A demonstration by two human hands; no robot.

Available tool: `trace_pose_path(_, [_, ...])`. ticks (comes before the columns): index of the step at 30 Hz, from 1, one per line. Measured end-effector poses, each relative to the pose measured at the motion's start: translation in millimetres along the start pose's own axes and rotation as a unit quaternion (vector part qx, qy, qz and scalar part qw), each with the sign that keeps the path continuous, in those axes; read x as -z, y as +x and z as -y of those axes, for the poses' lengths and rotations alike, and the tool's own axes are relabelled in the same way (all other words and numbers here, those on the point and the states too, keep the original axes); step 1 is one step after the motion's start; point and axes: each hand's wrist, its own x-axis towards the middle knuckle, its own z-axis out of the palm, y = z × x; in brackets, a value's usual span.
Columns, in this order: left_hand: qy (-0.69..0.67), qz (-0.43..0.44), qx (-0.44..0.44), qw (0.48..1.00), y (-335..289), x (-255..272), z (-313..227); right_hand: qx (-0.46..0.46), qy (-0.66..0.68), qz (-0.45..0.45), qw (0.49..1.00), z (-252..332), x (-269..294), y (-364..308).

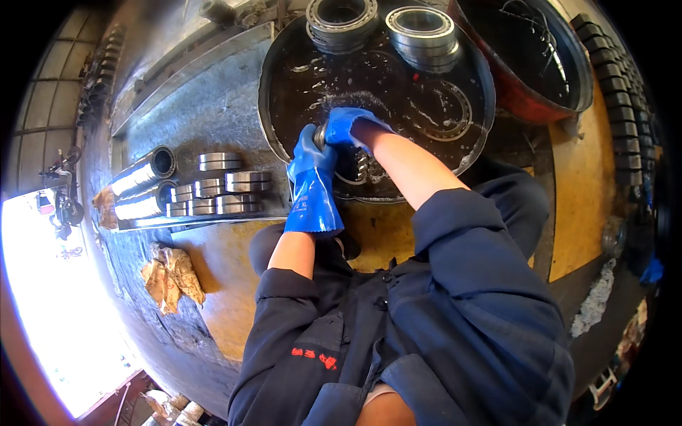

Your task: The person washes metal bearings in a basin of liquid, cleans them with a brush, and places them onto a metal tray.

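To your left, a rimmed metal tray [220, 106] carries two long shiny cylinders [135, 177] on their sides and a cluster of short steel rings [210, 187]. Ahead of you, a round basin [491, 106] bears two stacks of larger rings [424, 52]. Crumpled brown paper [172, 275] lies on the floor [224, 284].

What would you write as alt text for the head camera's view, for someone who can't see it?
A person's blue-gloved left hand and right hand hold a mostly hidden metal piece over a round pan of dark liquid. Two stacks of large metal rings stand at the pan's far side. Smaller shiny rings sit on a metal tray to the left.
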Motion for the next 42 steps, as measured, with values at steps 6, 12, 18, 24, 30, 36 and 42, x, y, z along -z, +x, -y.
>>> trace_pose_path(6, [-0.007, -0.003, 0.004, 1.000, -11, 15, 0, -0.128, 0.154, -0.184, 0.962, -12, -70, -76])
trace_pose_path(12, [-0.019, -0.037, -0.027, 0.999, -18, 22, -7, -0.048, 0.087, 0.029, 0.995, -39, -18, -144])
trace_pose_path(18, [-0.035, -0.030, -0.061, 0.997, -14, 11, -2, -0.107, 0.021, 0.000, 0.994, -64, -35, -130])
trace_pose_path(24, [-0.075, -0.017, -0.053, 0.996, -15, 12, -2, -0.134, 0.053, -0.018, 0.989, -68, -32, -125])
trace_pose_path(30, [-0.008, 0.008, -0.060, 0.998, -7, 16, -7, -0.124, 0.103, 0.018, 0.987, -60, -26, -118])
trace_pose_path(36, [0.119, 0.088, -0.097, 0.984, 14, 29, -45, 0.000, 0.284, -0.050, 0.957, -99, -61, -72])
trace_pose_path(42, [-0.261, 0.130, 0.019, 0.956, 4, 32, -10, -0.054, 0.297, -0.013, 0.953, -106, -107, -6])
